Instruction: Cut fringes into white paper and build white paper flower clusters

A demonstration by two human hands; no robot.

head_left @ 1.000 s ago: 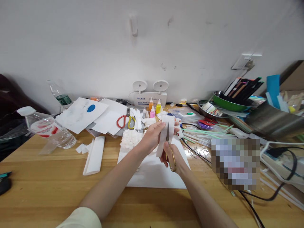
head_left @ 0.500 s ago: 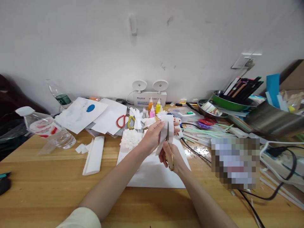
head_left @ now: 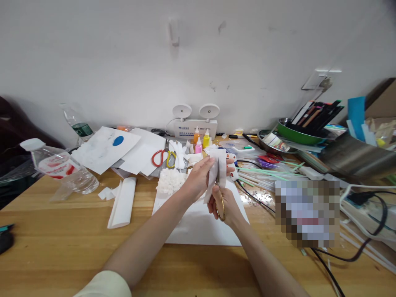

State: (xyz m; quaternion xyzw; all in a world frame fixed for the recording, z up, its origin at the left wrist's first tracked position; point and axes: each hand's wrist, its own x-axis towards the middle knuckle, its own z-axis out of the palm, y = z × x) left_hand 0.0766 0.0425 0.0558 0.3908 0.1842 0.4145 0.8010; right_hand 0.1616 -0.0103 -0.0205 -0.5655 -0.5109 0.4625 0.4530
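One head-worn view, looking forward and down across the wooden table [head_left: 55, 231] toward the white wall [head_left: 123, 62], hands close in centre; far edges bend, probably wide-lens distortion.

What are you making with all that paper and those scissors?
A person is cutting a strip of white paper over a wooden table. The left hand holds the strip up, and the right hand works gold-handled scissors up through its middle. Below the hands lies a big white sheet, with a heap of small white bits at its far corner. What it will become cannot be told.
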